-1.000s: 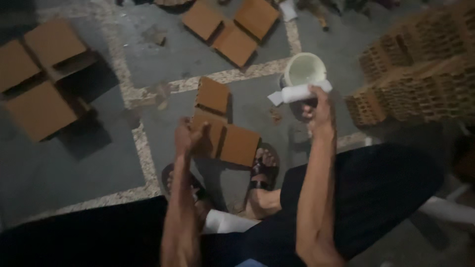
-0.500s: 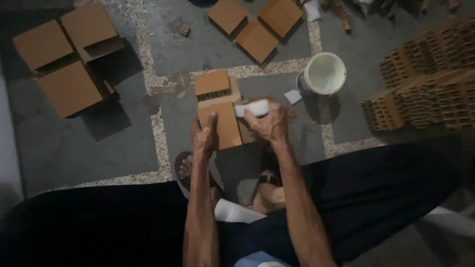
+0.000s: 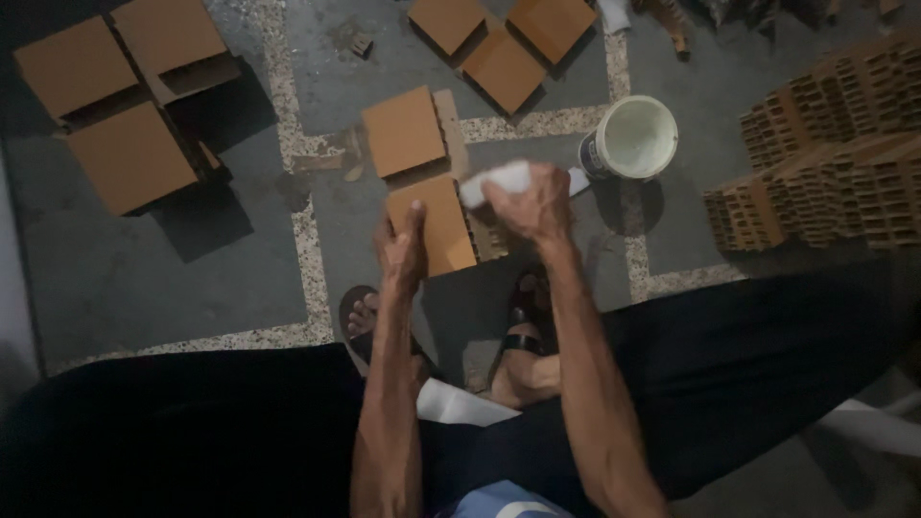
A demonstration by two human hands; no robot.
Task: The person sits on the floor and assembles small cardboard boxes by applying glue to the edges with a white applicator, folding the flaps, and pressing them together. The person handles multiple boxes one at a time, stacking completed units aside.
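Observation:
My left hand (image 3: 401,251) grips the left edge of an orange-brown square panel (image 3: 443,226) held above the floor between my knees. My right hand (image 3: 530,201) is closed on a white brush or cloth (image 3: 495,179) pressed against the panel's upper right edge. A second panel of the same kind (image 3: 403,130) lies on the floor just beyond it. A white bucket (image 3: 633,136) stands to the right of my right hand. My sandalled feet (image 3: 523,331) show below the panel.
More orange-brown panels lie at the upper left (image 3: 129,158) and at the top centre (image 3: 504,67). Stacks of slatted brown pieces (image 3: 830,163) fill the right side. The floor is grey with speckled pale strips (image 3: 307,249).
My right hand has come from the bucket with the white thing to the panel's right edge. The view has shifted, and my left hand stays on the panel.

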